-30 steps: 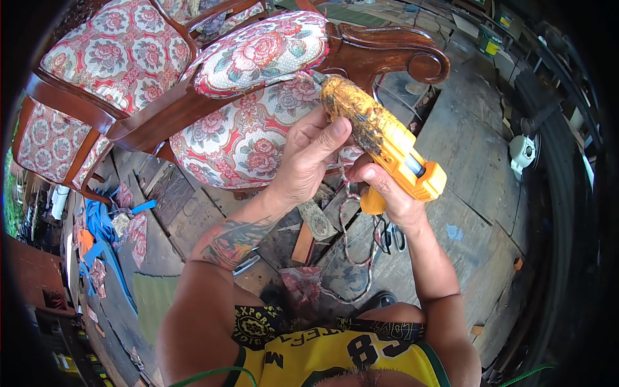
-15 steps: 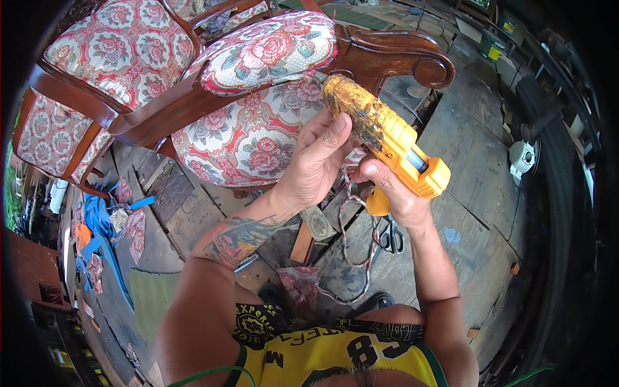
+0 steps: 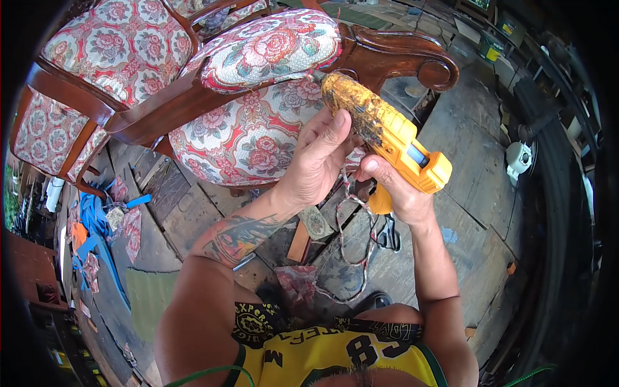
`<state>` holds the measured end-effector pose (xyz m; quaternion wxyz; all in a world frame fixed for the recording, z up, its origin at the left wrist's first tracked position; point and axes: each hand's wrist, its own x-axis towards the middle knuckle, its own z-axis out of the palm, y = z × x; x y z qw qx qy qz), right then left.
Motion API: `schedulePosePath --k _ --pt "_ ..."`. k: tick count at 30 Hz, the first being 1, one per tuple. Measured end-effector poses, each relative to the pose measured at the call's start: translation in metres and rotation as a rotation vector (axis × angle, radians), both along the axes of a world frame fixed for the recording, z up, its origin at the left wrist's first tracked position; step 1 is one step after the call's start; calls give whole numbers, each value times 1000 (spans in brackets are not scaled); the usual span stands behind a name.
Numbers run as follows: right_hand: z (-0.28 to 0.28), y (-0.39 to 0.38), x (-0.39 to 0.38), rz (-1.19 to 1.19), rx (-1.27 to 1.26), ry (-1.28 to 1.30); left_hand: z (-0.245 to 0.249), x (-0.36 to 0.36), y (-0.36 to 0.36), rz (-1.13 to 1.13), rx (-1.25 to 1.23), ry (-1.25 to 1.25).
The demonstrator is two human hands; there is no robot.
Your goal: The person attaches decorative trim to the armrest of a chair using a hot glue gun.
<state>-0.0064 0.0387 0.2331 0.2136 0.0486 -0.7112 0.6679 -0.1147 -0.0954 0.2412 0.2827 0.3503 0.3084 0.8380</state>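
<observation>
Right hand (image 3: 405, 192) closed around the rear of a yellow glue gun (image 3: 394, 138), thumb along its near side. Left hand (image 3: 314, 161) half-curled at the gun's stained front, thumb against the body; fingertips hidden, can't tell how firm the hold is. Gun is up in front of the chair, tilted, nozzle at the lower edge of the floral armrest pad (image 3: 274, 48); contact unclear. Carved wooden arm (image 3: 403, 58) just beyond, floral seat cushion (image 3: 225, 142) below the pad. Patterned cord (image 3: 365, 277) loops under the hands, scissors (image 3: 389, 240) beside it on the plank floor (image 3: 464, 267). Blue strips (image 3: 95, 213) far left.
</observation>
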Motion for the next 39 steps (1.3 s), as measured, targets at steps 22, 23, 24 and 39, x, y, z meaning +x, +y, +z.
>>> schedulePosePath --k 22,23,24,39 --pt "3 -2 -3 36 -100 48 -2 1 0 9 4 1" --pt "3 -2 -3 49 -109 51 -2 1 0 14 0 -2" --pt "3 -2 -3 49 -108 51 -1 1 0 14 1 -2" --pt "-1 -4 0 -9 -134 40 -8 -5 -2 -31 -6 51"
